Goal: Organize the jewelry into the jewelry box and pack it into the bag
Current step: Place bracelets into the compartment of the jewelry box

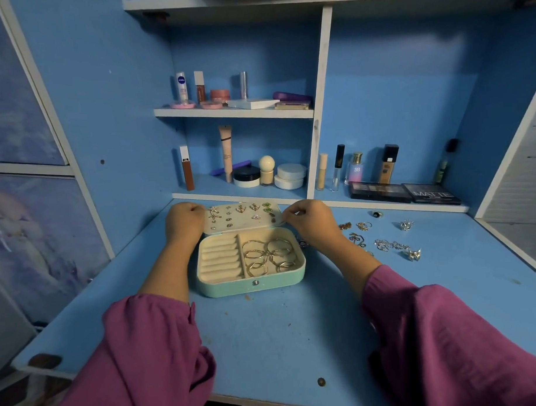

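Both hands grip the raised lid (243,217) of the open jewelry box (250,261), left hand (184,221) and right hand (307,221) at opposite ends, near the worktop (280,333) rear edge.

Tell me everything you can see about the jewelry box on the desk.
The jewelry box is a small mint-green case with rounded corners, a cream velvety lining and a metal snap at the front. It sits open on the blue desk. Its lid leans back, studded with earrings. The base has empty ring rolls on the left and gold bangles on the right. The left hand and right hand touch the lid's two ends, fingers curled.
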`<state>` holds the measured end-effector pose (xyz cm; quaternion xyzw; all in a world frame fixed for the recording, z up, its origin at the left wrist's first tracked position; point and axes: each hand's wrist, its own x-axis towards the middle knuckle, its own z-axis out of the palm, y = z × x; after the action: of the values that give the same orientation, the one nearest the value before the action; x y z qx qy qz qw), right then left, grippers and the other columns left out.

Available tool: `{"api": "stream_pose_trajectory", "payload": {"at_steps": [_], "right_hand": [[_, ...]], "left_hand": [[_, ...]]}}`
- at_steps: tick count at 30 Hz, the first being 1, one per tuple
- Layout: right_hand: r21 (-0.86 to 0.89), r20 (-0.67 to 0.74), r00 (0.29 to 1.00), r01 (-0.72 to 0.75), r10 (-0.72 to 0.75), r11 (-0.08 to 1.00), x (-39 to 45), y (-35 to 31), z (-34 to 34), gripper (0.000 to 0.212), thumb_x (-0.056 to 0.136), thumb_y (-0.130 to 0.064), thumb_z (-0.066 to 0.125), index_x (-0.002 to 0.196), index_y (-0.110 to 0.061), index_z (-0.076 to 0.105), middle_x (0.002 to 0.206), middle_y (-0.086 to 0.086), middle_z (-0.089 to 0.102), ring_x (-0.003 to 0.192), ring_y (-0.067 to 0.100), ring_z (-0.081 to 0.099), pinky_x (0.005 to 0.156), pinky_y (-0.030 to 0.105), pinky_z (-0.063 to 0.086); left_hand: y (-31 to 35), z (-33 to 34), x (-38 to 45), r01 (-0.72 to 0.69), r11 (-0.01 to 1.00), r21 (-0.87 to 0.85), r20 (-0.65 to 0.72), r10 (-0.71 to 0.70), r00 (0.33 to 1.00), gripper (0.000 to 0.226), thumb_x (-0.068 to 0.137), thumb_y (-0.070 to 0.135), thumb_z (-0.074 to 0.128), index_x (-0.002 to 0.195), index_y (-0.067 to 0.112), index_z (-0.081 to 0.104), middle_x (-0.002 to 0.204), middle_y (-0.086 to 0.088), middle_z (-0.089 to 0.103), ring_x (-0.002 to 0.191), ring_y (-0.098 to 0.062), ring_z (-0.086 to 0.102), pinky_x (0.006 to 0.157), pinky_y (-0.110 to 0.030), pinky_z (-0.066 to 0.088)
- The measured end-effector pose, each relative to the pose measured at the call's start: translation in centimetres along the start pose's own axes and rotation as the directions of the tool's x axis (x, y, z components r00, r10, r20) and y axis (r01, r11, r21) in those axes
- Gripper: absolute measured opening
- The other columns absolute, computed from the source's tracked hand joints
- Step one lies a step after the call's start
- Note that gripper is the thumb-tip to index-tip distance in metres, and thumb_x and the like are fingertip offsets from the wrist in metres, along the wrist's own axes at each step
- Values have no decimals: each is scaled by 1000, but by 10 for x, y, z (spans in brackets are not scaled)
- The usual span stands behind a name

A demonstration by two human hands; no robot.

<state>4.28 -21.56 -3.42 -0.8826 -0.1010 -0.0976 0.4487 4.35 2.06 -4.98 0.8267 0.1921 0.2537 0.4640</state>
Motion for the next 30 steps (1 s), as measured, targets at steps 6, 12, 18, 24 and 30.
{"api": "stream_pose_trajectory", "payload": {"at_steps": [6,12,18,24,30], "right_hand": [[-91,30,1000,-4,7,996,11,1,12,23,95,-19,54,103,-11,73,105,6,71,81,13,55,70,22,40],[-76,26,1000,1,1,997,14,3,11,22,94,-19,55,104,-10,74,102,5,72,88,17,62,69,21,42],[-27,22,1000,-10,11,1000,13,7,9,20,94,-23,59,102,-13,75,99,4,73,84,20,64,52,12,41],[-14,36,999,-6,7,1000,13,8,7,21,94,-22,58,101,-13,75,99,4,73,81,19,63,57,14,43],[45,53,998,-41,38,998,12,7,6,19,93,-18,58,97,-12,75,95,5,73,70,15,58,57,22,45]], "left_hand": [[1,2,4,6,999,39,54,-8,998,23,94,16,49,80,11,67,89,-13,68,85,-29,62,80,-43,50],[3,1,6,16,1000,16,86,-18,996,25,94,14,50,99,8,73,104,-9,71,96,-27,63,88,-42,51],[5,1,4,26,1000,-15,81,-24,996,25,94,15,51,104,7,73,108,-9,70,99,-25,62,86,-34,49],[6,1,4,93,976,-196,82,-78,994,19,92,12,53,96,11,72,100,-7,70,80,-18,60,71,-31,48],[12,-5,4,210,876,-434,116,-177,977,16,91,7,56,96,14,69,110,-6,68,101,-21,62,81,-33,49]]}}
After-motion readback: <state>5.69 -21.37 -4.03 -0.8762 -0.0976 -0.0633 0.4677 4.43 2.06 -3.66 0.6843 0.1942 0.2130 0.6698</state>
